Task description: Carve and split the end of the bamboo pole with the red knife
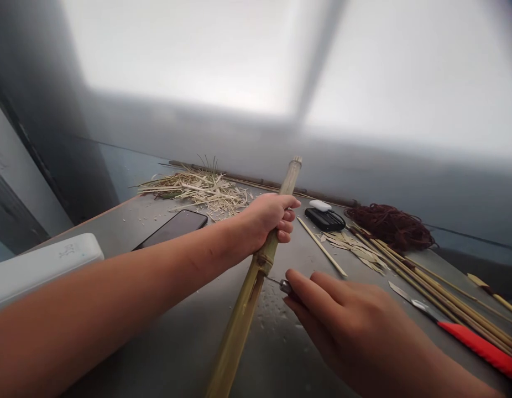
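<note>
Green-tan bamboo makes up the pole, which slants between the two hands, its lower end running out of view. The left hand wraps round the pole's upper part, fingers curled firmly about it, just above a node. To the pole's right, the right hand grips a slim tool with a metal collar; the thin tip reaches the pole just below that node, beside a split in the wall, though whether it has gone in cannot be told.

Grey tabletop dotted with crumbs lies between the pole and the right hand. Left of the pole, a phone and a white device flank the left forearm, and the tabletop's left edge runs beyond them. Past the pole's left side sits a heap of shavings. To its right are a pale strip near the pole, a black case, brown twine, thin rods and, farther out, a red-handled knife.
</note>
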Available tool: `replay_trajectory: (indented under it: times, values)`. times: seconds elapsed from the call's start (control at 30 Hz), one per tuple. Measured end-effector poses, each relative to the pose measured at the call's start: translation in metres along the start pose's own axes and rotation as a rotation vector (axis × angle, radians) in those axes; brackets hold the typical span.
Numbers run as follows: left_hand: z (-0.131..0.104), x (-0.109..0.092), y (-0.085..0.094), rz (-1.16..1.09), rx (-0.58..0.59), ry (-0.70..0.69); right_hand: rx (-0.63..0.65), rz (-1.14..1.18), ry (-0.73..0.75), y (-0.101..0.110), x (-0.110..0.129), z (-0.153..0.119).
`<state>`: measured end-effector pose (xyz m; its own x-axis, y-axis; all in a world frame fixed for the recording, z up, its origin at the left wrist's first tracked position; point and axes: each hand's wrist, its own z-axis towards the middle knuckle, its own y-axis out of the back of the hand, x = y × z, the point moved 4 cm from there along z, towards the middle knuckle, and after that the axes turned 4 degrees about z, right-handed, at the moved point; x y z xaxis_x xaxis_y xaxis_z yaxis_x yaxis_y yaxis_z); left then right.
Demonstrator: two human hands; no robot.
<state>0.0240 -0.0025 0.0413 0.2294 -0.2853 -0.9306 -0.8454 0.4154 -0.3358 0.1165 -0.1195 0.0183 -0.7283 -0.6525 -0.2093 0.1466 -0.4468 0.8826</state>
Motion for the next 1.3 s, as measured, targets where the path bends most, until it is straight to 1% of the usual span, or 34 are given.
replay_trajectory:
  times: [0.07, 0.13, 0.23, 0.33, 0.4, 0.43, 0.53, 0.6, 0.7, 0.8, 0.87, 0.93, 1.03, 1.1, 1.23, 1.3]
  values:
    - [-0.001, -0.004, -0.001, 0.025, -0.002, -0.022, -0.060, -0.082, 0.027, 0.002, 0.004, -0.001]
    - [-0.003, -0.007, -0.002, 0.057, -0.011, -0.048, -0.075, -0.118, 0.032, 0.004, 0.007, 0.000]
    - [-0.003, -0.004, -0.004, 0.118, -0.036, -0.048, 0.034, -0.070, -0.005, 0.005, 0.007, 0.001]
    - [-0.003, 0.006, -0.005, 0.170, -0.059, 0.006, 0.184, 0.024, -0.050, 0.002, 0.004, -0.001]
    - [-0.003, 0.010, -0.005, 0.174, -0.058, 0.022, 0.202, 0.038, -0.052, 0.000, 0.004, -0.003]
    - [-0.003, 0.010, -0.005, 0.171, -0.053, 0.022, 0.180, 0.021, -0.047, -0.001, 0.005, -0.003]
    - [-0.005, 0.005, -0.006, 0.162, -0.026, 0.003, 0.041, -0.083, -0.013, 0.001, 0.010, -0.004]
    - [-0.007, 0.001, -0.007, 0.151, -0.005, 0.001, -0.014, -0.114, -0.010, 0.001, 0.014, -0.003]
    - [-0.010, -0.005, -0.008, 0.116, 0.034, 0.019, -0.059, -0.063, -0.025, 0.001, 0.015, -0.001]
    - [-0.014, -0.012, -0.011, 0.063, 0.120, 0.023, -0.136, -0.015, -0.023, 0.001, 0.015, 0.000]
    - [-0.017, -0.017, -0.013, 0.033, 0.178, 0.020, -0.184, -0.011, -0.011, 0.002, 0.016, -0.001]
    - [-0.020, -0.021, -0.015, 0.020, 0.197, 0.021, -0.202, -0.029, -0.008, 0.004, 0.016, -0.002]
    - [-0.021, -0.022, -0.016, 0.053, 0.162, -0.003, -0.189, -0.099, -0.006, 0.006, 0.017, -0.002]
    - [-0.021, -0.020, -0.016, 0.102, 0.125, -0.028, -0.174, -0.146, 0.004, 0.007, 0.019, -0.002]
    - [-0.024, -0.016, -0.018, 0.204, 0.035, -0.055, -0.186, -0.210, 0.021, 0.010, 0.026, -0.002]
    - [-0.027, -0.015, -0.019, 0.239, 0.011, -0.062, -0.167, -0.235, 0.024, 0.009, 0.029, -0.004]
